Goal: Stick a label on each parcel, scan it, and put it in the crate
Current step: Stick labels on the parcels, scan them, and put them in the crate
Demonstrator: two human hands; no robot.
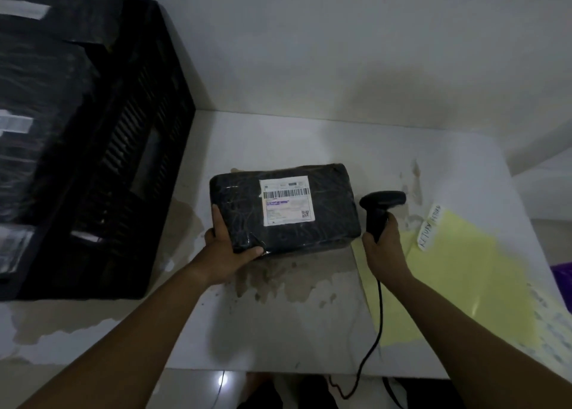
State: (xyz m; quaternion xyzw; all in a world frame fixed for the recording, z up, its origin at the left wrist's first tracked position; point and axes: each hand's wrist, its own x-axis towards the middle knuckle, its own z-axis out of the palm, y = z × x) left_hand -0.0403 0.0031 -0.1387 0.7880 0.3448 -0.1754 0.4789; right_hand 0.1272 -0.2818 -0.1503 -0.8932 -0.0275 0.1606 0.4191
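Gripping parcel (284,207) near-left corner with left hand (229,253); right hand (382,241) curled round scanner (382,207), just right of parcel. Label (286,200) faces up; parcel on table (402,148), long axis left-right.

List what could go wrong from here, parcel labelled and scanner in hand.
The scanner in the right hand sits beside the parcel, not over its label; the scan may miss the barcode.
Its cable hangs over the table edge and could snag.
The crate looks piled high; the parcel, gripped at one corner by the left hand, may slip.
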